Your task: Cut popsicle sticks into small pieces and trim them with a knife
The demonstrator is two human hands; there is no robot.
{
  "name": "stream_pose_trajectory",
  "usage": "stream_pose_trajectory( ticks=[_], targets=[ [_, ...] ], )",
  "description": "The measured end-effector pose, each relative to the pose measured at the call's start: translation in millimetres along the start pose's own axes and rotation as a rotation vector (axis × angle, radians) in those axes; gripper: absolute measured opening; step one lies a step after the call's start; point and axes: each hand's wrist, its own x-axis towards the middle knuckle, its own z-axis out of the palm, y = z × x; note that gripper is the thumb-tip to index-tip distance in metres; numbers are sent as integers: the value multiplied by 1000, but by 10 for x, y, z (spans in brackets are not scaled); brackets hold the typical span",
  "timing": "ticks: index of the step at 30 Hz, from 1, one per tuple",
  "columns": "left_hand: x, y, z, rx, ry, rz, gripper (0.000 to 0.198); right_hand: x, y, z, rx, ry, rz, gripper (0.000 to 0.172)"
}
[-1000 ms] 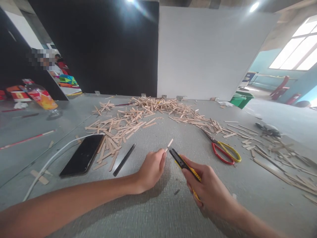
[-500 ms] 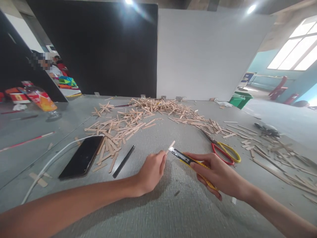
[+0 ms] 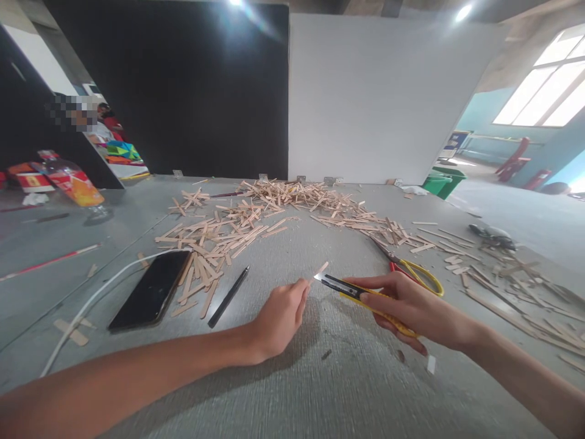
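Note:
My left hand [image 3: 281, 314] is closed on a small wooden stick [image 3: 322, 267], whose far end pokes out past my fingertips. In my right hand [image 3: 406, 305] is a yellow and black utility knife [image 3: 350, 289], its blade against or very near the stick beside my left fingertips. Red and yellow scissors [image 3: 423, 277] lie just behind my right hand, which partly hides them. To the left of my left hand a black pen [image 3: 229, 297] rests on the grey table [image 3: 256, 402].
Wooden sticks [image 3: 219, 241] are heaped in an arc behind my hands, with more strips [image 3: 503, 314] at the right. A phone [image 3: 150, 292] with a white cable lies left, a bottle [image 3: 73, 183] beyond. Upright black [image 3: 192, 91] and white [image 3: 365, 97] boards stand behind.
My right hand and the knife have moved slightly to the right. The hand now covers more of the scissors. The stick leans further to the right; my left hand has barely moved.

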Motion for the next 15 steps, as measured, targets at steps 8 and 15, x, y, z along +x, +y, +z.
stream_pose_trajectory(
  ticks=[8,15],
  targets=[
    [12,-20,8,5,40,-47,25,44,119,387,43,124,-4,60],
    [16,-1,2,4,20,-54,25,9,35,410,-7,147,47,62]
  ],
)
